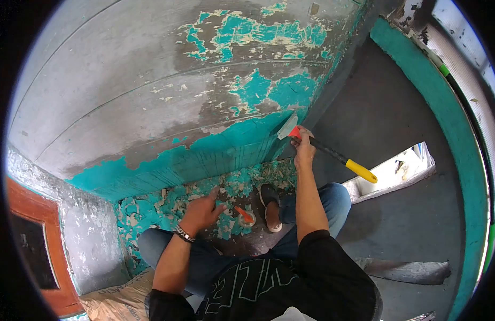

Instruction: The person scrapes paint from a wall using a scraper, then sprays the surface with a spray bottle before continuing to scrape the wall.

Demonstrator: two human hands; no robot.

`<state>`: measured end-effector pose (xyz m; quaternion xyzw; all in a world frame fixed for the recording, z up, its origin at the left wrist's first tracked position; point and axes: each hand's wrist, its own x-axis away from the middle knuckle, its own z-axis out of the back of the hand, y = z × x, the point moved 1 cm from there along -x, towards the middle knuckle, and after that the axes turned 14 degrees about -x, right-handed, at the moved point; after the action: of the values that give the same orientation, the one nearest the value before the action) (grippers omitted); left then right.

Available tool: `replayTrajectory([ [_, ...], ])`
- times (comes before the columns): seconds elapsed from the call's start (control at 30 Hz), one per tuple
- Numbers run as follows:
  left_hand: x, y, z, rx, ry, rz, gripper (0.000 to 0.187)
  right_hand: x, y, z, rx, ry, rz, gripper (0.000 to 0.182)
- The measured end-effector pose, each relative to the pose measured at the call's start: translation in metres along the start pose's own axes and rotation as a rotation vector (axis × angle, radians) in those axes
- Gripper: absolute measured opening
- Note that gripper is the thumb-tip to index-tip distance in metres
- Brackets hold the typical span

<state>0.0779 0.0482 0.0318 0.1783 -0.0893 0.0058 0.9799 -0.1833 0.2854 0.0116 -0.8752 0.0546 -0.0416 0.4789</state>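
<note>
I see the scraper (317, 147) with its blade pressed to the wall (151, 96) at the edge of the teal paint (221, 155). It looks light and stiff; I'd grip it near the blade, as my right hand (303, 150) does, wrapped around the shaft. My left hand (202, 211) hangs free, fingers loosely spread, above paint flakes (151, 206) on the floor. The blade's edge is hard to make out.

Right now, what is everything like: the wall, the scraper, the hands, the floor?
Wall: paint mostly scraped off, teal patches left.
Scraper: held in right hand, blade on wall.
Left hand: empty, fingers spread, over the floor.
Floor: covered in paint flakes.
Bag: crumpled, lying in corner.
</note>
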Motion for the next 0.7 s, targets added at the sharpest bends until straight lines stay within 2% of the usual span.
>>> replayTrajectory([
  [0.03, -0.002, 0.002, -0.002, -0.100, -0.004, 0.001, 0.065, -0.001, 0.001, 0.000, -0.008, -0.003, -0.008, 0.030],
  [0.13, -0.003, 0.010, -0.003, -0.022, 0.046, -0.063, 0.064, 0.000, -0.006, -0.001, -0.006, 0.001, -0.014, 0.031],
  [0.3, 0.004, 0.008, 0.000, -0.081, 0.034, -0.053, 0.064, -0.002, -0.016, -0.009, -0.040, -0.007, -0.020, 0.031],
  [0.47, 0.014, 0.004, 0.000, -0.114, 0.026, -0.029, 0.065, -0.001, -0.016, -0.011, -0.099, 0.040, -0.125, 0.032],
  [0.7, 0.027, -0.006, -0.004, -0.108, 0.114, -0.057, 0.067, -0.002, -0.019, -0.015, -0.101, 0.037, -0.086, 0.033],
])
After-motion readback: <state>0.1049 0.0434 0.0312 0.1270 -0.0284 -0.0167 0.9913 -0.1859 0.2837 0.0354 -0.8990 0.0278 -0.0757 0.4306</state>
